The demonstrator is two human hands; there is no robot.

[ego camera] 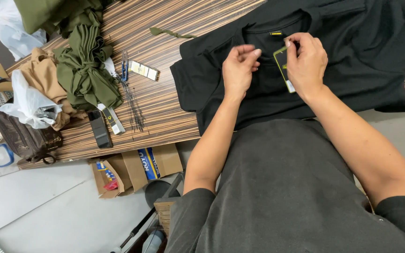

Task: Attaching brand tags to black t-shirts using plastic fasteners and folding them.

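A black garment [352,56] lies spread on the striped wooden table [165,107], its collar with a small yellow label [275,33] facing me. My right hand [306,63] pinches a dark hang tag with a yellow-green edge [282,70] over the chest, just below the collar. My left hand [238,70] hovers beside it with thumb and fingertips pinched together; whether a thin string sits between them is too small to tell.
Olive green cloth [86,70] and tan cloth [43,77] are piled at the left. Next to them lie a black phone [99,129], a bundle of thin black ties [134,105], blue pens [124,65], white plastic bags [26,100] and a brown bag [24,138]. Cardboard boxes [137,171] stand below the edge.
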